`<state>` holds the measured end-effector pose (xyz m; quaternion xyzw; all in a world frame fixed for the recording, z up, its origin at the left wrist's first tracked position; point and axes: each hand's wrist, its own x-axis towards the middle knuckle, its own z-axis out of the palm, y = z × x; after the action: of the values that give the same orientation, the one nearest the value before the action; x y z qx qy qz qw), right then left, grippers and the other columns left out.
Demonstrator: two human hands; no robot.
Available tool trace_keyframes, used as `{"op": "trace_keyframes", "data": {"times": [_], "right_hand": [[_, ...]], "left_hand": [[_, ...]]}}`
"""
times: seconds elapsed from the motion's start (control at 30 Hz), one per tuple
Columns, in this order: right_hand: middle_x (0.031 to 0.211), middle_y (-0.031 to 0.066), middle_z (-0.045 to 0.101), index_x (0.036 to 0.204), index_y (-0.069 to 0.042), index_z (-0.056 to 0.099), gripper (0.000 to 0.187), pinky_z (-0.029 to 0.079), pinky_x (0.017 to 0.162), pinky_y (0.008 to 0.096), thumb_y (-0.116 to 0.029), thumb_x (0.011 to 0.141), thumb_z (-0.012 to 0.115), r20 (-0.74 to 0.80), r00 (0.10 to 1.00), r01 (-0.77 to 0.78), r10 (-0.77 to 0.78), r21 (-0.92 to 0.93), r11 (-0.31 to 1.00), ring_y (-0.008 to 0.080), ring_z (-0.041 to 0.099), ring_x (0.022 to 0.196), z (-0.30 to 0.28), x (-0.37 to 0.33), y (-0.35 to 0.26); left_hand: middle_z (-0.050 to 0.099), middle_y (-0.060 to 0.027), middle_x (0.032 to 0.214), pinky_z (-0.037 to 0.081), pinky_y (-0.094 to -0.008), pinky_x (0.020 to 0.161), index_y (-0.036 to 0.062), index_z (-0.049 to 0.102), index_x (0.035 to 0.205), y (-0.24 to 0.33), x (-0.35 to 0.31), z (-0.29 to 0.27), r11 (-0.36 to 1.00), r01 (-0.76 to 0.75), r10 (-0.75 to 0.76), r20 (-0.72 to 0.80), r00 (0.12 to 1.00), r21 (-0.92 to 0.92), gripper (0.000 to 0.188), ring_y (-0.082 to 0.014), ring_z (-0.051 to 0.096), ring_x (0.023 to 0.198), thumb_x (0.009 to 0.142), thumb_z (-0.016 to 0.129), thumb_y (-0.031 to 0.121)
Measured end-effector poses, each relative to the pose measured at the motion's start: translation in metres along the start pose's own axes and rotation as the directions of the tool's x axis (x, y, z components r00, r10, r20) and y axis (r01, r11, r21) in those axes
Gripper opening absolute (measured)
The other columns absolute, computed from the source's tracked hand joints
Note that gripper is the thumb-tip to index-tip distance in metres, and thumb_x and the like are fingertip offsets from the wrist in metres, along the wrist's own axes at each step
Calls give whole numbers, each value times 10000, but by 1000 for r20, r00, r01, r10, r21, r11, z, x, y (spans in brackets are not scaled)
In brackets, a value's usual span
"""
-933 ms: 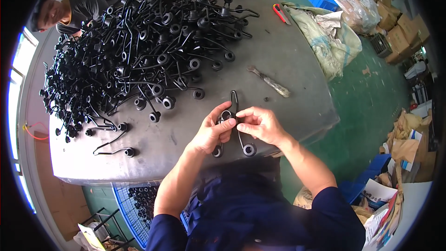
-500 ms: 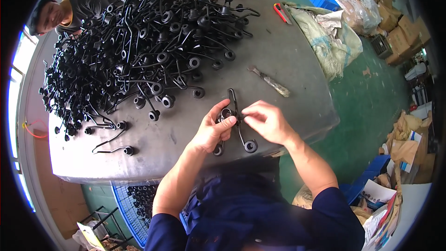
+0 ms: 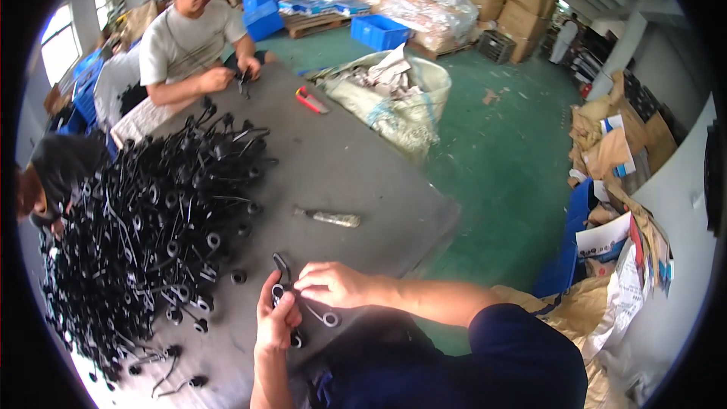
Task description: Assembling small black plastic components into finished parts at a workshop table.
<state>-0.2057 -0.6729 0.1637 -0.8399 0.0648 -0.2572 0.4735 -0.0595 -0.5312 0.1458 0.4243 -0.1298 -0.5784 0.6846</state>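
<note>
My left hand (image 3: pixel 276 314) is closed around a black bent-rod part with round ring ends (image 3: pixel 331 320), near the table's front edge. One bent end of it sticks up past my fingers, and a ring end hangs to the right. My right hand (image 3: pixel 337 285) is closed, its fingertips pinched against the middle of this part. What lies between those fingertips is hidden. To the left is a large heap of similar black rod parts (image 3: pixel 144 220). A few loose ones (image 3: pixel 182 386) lie at the heap's near side.
On the grey table (image 3: pixel 363 182) lie a slim tool with a wrapped handle (image 3: pixel 333 218) and a red-handled cutter (image 3: pixel 310 100). Across the table a person (image 3: pixel 193 38) handles a black part; another person (image 3: pixel 64 174) is at the left. A white sack (image 3: pixel 401 98) stands by the right edge.
The view has swung up and to the right, showing more of the room and the person opposite. My hands keep the same hold on the rod part.
</note>
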Motion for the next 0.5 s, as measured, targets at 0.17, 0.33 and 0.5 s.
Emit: {"op": "trace_keyframes", "data": {"times": [0.17, 0.33, 0.5], "right_hand": [[739, 189, 652, 912, 3, 648, 261, 473, 606, 413, -255, 937, 617, 50, 949, -315, 312, 77, 946, 305, 644, 664, -4, -3, -3], [660, 191, 602, 823, -17, 609, 329, 433, 559, 456, -311, 965, 571, 5, 941, -331, 338, -192, 924, 359, 591, 587, 3, -1, 7], [683, 204, 608, 784, -20, 592, 371, 427, 568, 460, -319, 989, 514, -26, 964, -266, 264, -130, 955, 378, 581, 602, -3, 3, -13]], "left_hand": [[474, 4, 703, 310, -239, 450, 74, 366, 1424, -1, 4, 9, 997, -2, 4, -27, 1000, 81, 588, -71, 365, 497, 903, 639, 70], [471, 8, 673, 321, -251, 444, 75, 365, 1428, -1, 6, 14, 997, 12, -6, -75, 997, 82, 611, -76, 367, 478, 888, 650, 40], [470, 8, 672, 331, -248, 447, 81, 365, 1431, -2, 5, 10, 997, -1, 6, -69, 998, 79, 628, -75, 377, 480, 880, 666, 46]]}}
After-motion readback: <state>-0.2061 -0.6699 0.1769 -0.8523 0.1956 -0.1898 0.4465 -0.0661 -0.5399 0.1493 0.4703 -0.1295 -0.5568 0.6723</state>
